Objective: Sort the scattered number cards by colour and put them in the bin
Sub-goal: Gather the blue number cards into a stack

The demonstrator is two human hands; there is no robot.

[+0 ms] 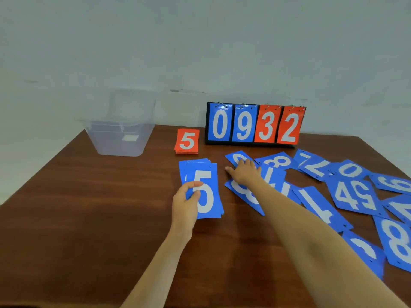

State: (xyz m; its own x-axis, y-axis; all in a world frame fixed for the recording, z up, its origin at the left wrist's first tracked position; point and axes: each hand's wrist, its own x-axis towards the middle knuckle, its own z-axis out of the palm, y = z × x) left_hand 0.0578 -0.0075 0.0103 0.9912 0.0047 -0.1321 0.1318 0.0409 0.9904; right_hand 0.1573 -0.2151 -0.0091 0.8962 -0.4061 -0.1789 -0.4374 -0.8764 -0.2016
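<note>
Blue stack of cards [206,196], white 5 uppermost, is gripped at its near left corner by the left hand [185,204], thumb across the face and fingers curled underneath. Right hand [244,173] lies just right of that grip, fingers stretched out and resting on the loose blue cards [353,196]; nothing is clasped in it. The loose cards overlap and spread to the right of this hand and nearer. Beyond the left-hand grip lies a red stack [186,141], 5 on top, flat on the wooden table [89,207]. Further beyond and to the left stands a clear plastic bin [120,138]. Beyond the right hand, a flip scoreboard [255,125] stands upright, reading 0 9 3 2.
</note>
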